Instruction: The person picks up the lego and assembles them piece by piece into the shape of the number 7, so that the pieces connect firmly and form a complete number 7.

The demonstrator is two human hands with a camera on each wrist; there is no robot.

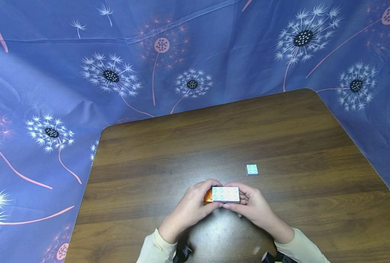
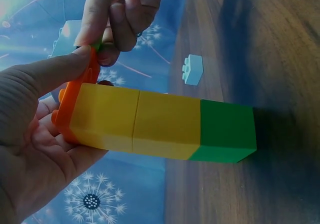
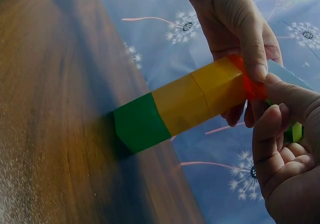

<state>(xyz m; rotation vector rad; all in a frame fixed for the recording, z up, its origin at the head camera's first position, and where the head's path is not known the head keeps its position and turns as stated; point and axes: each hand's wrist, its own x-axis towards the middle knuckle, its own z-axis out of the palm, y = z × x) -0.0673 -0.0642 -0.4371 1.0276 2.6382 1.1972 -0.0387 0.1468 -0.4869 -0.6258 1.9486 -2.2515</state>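
Note:
A toy brick assembly is held between both hands over the table. In the left wrist view its column shows a yellow brick (image 2: 105, 116), another yellow brick (image 2: 167, 126) and a green brick (image 2: 227, 131) at the lower end. An orange brick (image 2: 71, 109) joins the column's upper end. A pale blue eight-stud brick (image 1: 226, 194) lies on top. My left hand (image 1: 195, 202) grips the orange part, thumb along its near side. My right hand (image 1: 255, 208) pinches the assembly's right part, where a bit of green (image 3: 296, 131) shows, mostly hidden by fingers. Both thumb tips nearly meet.
A small pale blue four-stud brick (image 1: 252, 170) sits on the brown wooden table (image 1: 168, 153), beyond the right hand. Behind the table hangs a blue dandelion-print cloth (image 1: 227, 73). Dark devices are strapped near both wrists.

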